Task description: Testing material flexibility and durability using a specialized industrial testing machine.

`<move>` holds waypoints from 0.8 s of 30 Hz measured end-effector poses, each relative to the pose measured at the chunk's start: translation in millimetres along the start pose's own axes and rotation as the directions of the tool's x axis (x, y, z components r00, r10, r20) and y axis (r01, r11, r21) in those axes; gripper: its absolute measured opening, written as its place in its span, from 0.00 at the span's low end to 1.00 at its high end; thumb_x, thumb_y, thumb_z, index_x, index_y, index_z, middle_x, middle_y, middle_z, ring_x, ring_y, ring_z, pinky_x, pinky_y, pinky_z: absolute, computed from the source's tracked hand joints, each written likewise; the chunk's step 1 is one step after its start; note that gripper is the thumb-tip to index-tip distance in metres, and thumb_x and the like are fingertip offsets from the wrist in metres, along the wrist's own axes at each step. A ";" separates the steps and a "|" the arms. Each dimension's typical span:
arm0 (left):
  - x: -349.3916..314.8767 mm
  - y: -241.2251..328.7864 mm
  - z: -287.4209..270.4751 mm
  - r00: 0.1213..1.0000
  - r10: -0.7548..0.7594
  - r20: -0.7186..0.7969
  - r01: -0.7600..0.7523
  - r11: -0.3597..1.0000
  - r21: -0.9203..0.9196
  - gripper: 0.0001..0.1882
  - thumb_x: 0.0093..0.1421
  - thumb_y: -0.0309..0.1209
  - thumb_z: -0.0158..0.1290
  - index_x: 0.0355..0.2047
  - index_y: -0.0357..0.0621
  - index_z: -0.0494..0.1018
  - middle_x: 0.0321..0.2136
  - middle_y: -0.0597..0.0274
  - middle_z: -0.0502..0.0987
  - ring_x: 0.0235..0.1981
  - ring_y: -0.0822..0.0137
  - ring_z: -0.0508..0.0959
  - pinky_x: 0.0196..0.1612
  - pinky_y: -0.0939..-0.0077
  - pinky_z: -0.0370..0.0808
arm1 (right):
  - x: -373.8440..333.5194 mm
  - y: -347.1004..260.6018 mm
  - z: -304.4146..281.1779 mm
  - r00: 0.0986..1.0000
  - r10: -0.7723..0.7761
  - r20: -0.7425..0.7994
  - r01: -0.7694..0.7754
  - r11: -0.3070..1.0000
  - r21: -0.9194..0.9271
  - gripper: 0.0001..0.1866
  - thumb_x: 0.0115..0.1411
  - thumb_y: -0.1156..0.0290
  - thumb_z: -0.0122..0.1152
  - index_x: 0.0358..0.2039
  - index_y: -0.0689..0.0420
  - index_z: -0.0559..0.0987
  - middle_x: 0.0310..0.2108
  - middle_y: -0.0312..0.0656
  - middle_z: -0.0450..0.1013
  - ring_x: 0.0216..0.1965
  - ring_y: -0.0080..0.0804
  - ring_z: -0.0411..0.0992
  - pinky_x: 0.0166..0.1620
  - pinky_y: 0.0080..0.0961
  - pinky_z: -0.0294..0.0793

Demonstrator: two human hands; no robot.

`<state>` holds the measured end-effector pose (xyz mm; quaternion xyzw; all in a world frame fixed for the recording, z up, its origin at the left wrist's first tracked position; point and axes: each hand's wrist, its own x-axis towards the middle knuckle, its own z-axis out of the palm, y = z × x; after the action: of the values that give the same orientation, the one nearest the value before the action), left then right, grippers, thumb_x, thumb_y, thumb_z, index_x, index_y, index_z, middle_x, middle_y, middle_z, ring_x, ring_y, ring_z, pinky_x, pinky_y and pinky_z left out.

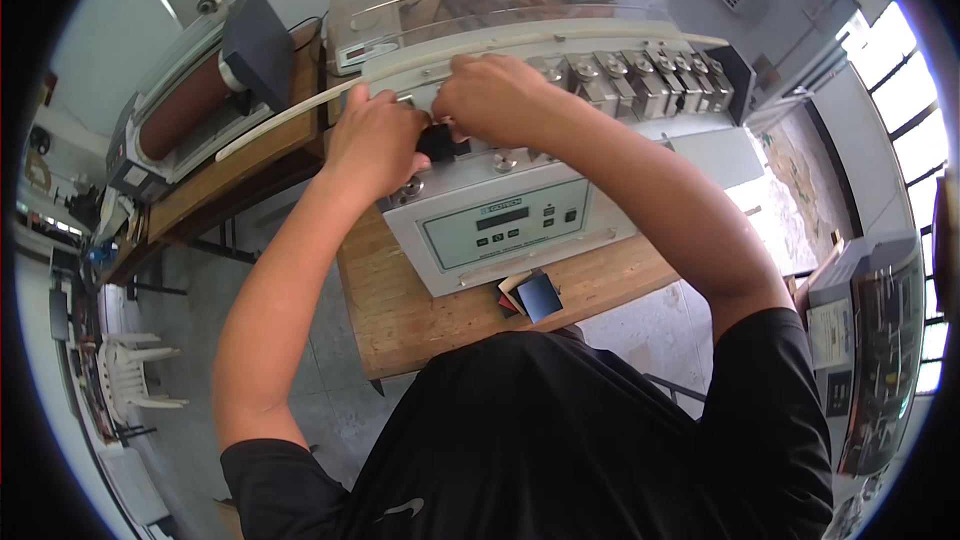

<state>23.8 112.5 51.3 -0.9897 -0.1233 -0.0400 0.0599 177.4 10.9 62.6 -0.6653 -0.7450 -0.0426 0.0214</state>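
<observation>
A black short-sleeved shirt (560, 430) fills the bottom centre, worn by the person whose bare forearms reach up and inward. Just beyond it, a few small flat swatches (539, 297), the top one blue, lie overlapping near the front edge of a wooden table (395, 295). On this table stands a pale grey machine, its front bearing a light green control panel (505, 226) with a small dark display and buttons.

Farther up, both hands meet over the machine's left end. The left hand (376, 143) has its fingers bent, thumb beside a small black block (437, 143); the right hand (487, 98) is curled in from the other side, its fingertips close to the left hand's. The block sits on the machine's top, just below the right hand; whether either hand grips it cannot be told.

To the right along the top runs a row of metal clamps (648, 82). Behind the hands, a long pale rod (285, 120) crosses the scene. Beyond, at the left, is a machine with a reddish-brown roller (187, 112).
</observation>
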 end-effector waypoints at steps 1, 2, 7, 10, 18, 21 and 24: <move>-1.3 0.5 0.0 0.999 0.002 -0.032 -0.002 1.000 -0.007 0.16 0.46 0.37 0.68 0.35 0.49 0.82 0.30 0.61 0.82 0.42 0.63 0.77 0.52 0.66 0.62 | 2.4 -1.5 1.6 1.000 0.016 0.000 -0.016 1.000 -0.001 0.06 0.52 0.67 0.66 0.33 0.46 0.84 0.36 0.36 0.78 0.46 0.37 0.74 0.47 0.35 0.74; -1.2 0.4 0.8 0.999 0.017 -0.034 -0.017 1.000 -0.008 0.16 0.46 0.37 0.68 0.35 0.49 0.82 0.30 0.61 0.82 0.42 0.63 0.77 0.52 0.66 0.62 | 3.4 -3.8 4.6 0.998 0.057 -0.006 -0.057 0.998 0.001 0.07 0.52 0.66 0.66 0.33 0.47 0.83 0.35 0.36 0.78 0.46 0.36 0.74 0.47 0.35 0.74; -5.1 1.1 0.7 0.999 -0.002 -0.054 0.001 1.000 -0.025 0.15 0.44 0.36 0.69 0.32 0.46 0.81 0.28 0.62 0.81 0.41 0.63 0.76 0.51 0.66 0.63 | -8.1 -14.3 34.4 0.964 0.088 -0.252 -0.100 0.994 -0.036 0.06 0.52 0.64 0.66 0.27 0.51 0.80 0.32 0.32 0.76 0.44 0.33 0.74 0.44 0.35 0.73; -8.0 0.2 5.6 0.995 0.008 -0.096 -0.010 1.000 -0.024 0.15 0.43 0.36 0.69 0.30 0.46 0.80 0.27 0.62 0.81 0.41 0.63 0.77 0.51 0.66 0.63 | -12.6 -17.1 38.5 0.951 0.070 -0.302 -0.093 0.994 -0.064 0.06 0.52 0.64 0.66 0.28 0.51 0.79 0.32 0.31 0.76 0.45 0.31 0.73 0.44 0.33 0.71; -11.2 -6.6 2.5 0.993 0.010 -0.115 -0.024 0.992 -0.126 0.16 0.48 0.36 0.67 0.38 0.51 0.81 0.28 0.62 0.80 0.42 0.63 0.77 0.51 0.65 0.62 | -6.2 -7.9 12.3 0.992 0.073 -0.101 -0.076 0.997 -0.027 0.06 0.53 0.63 0.65 0.31 0.48 0.81 0.34 0.29 0.77 0.45 0.31 0.72 0.47 0.34 0.69; -1.5 -13.8 -8.1 0.999 -0.035 -0.013 0.031 0.974 -0.226 0.12 0.50 0.37 0.66 0.36 0.54 0.83 0.26 0.62 0.80 0.41 0.64 0.77 0.51 0.65 0.62 | -2.3 -6.9 9.0 0.997 0.072 -0.013 -0.072 0.997 -0.040 0.05 0.53 0.64 0.65 0.30 0.48 0.82 0.34 0.30 0.77 0.45 0.32 0.72 0.47 0.34 0.69; 3.0 -12.5 -2.6 1.000 -0.026 -0.012 0.024 0.993 -0.111 0.08 0.49 0.37 0.66 0.29 0.51 0.83 0.25 0.61 0.80 0.39 0.64 0.76 0.50 0.65 0.63 | -2.0 -5.3 17.3 0.988 0.060 -0.141 -0.055 0.998 0.038 0.05 0.53 0.64 0.66 0.29 0.49 0.81 0.33 0.31 0.77 0.45 0.33 0.71 0.47 0.33 0.69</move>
<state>23.5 124.9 55.6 -0.9896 -0.1329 -0.0543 0.0051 172.8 9.9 45.0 -0.6814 -0.7227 -0.0765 0.0869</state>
